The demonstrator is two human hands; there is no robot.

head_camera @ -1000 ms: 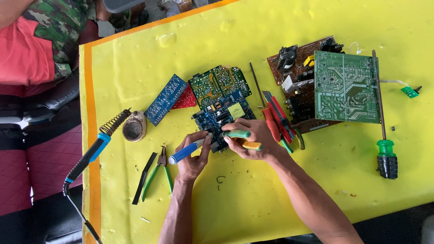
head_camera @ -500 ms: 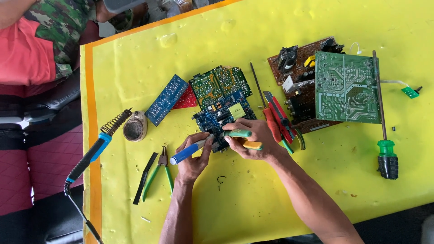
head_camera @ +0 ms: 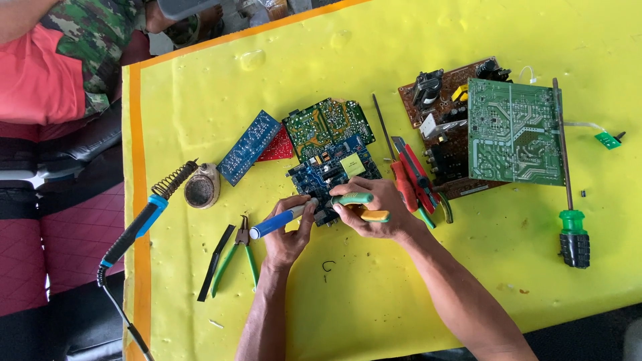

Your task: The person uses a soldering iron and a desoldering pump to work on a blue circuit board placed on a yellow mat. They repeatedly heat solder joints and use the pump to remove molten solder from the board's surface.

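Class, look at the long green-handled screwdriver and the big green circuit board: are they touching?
Cannot tell. In the head view the screwdriver shaft runs right along the green circuit board edge, with no plain gap or contact visible.

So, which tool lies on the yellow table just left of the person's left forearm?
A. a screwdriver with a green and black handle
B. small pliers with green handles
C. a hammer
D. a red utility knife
B: the small pliers with green handles lie on the yellow table just left of the left hand; the screwdriver lies far to the right.
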